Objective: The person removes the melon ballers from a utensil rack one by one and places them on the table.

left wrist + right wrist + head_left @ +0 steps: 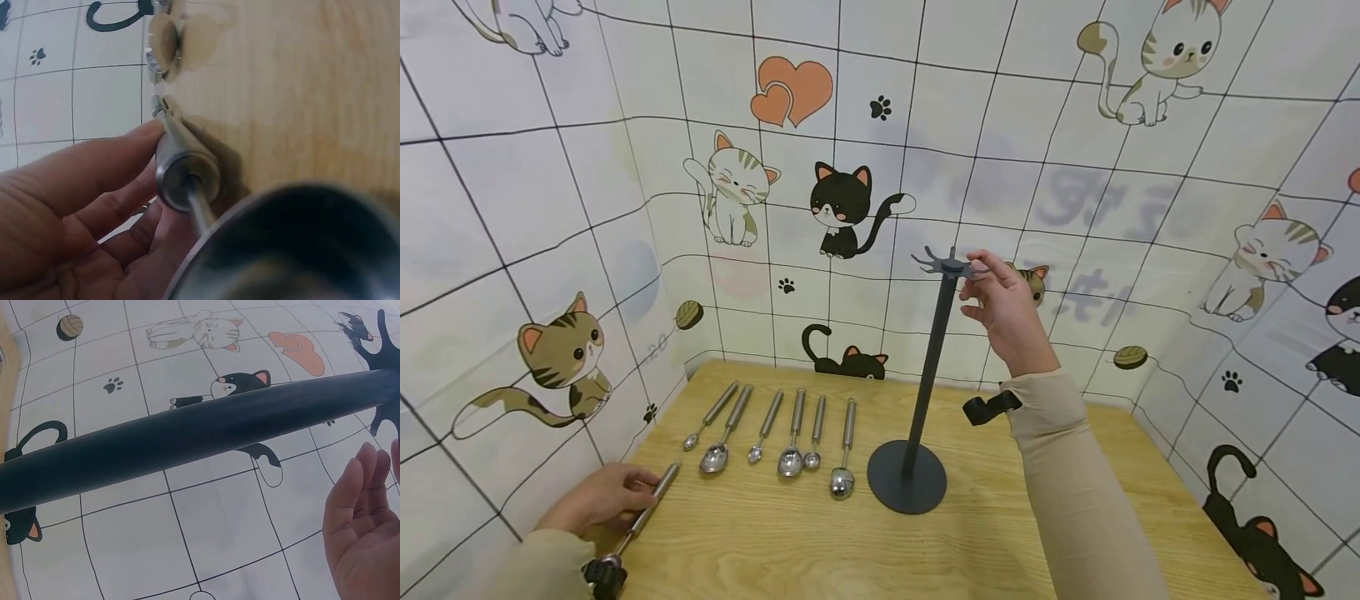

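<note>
Near the table's left edge, my left hand [606, 498] holds a metal scoop by its steel handle [184, 153]. The thumb lies along one side of the handle, and the scoop's round bowl [294, 250] looms close in the left wrist view. A dark grey utensil stand [928, 375] rises at the centre, with a round base and a ring of hooks [951, 265] on top. My right hand [1003, 304] is raised beside those hooks and pinches one at the ring's right side. In the right wrist view, the lower fingers [350, 494] of that hand stay off the pole.
Several steel scoops and spoons lie in a row left of the stand, among them one scoop [842, 482] close to the base. The wooden table [1000, 517] meets cat-patterned wall sheets [880, 308] at its back and sides.
</note>
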`<state>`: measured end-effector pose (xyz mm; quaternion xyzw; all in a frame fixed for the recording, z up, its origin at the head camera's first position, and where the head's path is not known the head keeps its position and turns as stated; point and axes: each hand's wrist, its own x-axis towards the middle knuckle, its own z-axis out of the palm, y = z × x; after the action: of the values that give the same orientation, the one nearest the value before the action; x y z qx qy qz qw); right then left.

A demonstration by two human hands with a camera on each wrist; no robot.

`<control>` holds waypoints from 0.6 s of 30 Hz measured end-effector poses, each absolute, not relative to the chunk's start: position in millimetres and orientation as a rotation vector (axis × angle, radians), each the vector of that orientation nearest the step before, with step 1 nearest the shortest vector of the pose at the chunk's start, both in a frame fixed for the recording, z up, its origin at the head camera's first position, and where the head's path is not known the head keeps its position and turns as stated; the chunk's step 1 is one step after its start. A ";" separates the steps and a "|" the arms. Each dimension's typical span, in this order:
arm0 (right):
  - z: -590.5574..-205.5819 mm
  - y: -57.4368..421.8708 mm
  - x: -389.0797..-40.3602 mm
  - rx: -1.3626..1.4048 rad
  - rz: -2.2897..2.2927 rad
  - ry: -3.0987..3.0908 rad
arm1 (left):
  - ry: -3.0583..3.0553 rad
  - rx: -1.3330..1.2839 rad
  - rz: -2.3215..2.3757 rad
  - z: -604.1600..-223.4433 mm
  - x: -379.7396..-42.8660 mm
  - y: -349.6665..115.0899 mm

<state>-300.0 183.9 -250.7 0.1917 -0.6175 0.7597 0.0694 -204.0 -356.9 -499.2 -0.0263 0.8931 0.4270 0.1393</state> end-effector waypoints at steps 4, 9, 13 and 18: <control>-250.5 185.0 -298.2 0.560 2.285 -1.865 | 2.589 -0.109 1.173 -500.3 -206.6 -355.1; -249.5 184.8 -298.2 0.553 2.285 -1.868 | 2.566 -0.116 1.177 -500.1 -207.2 -356.5; -250.8 183.5 -299.7 0.564 2.285 -1.867 | 2.582 -0.084 1.156 -501.6 -204.8 -360.5; -253.8 181.9 -303.3 0.581 2.289 -1.862 | 2.504 -0.158 1.246 -504.0 -201.4 -362.5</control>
<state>-303.3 181.9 -253.8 0.1927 -0.6178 0.7594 0.0673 -201.4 -362.5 -504.0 -0.0555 0.8810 0.4383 0.1692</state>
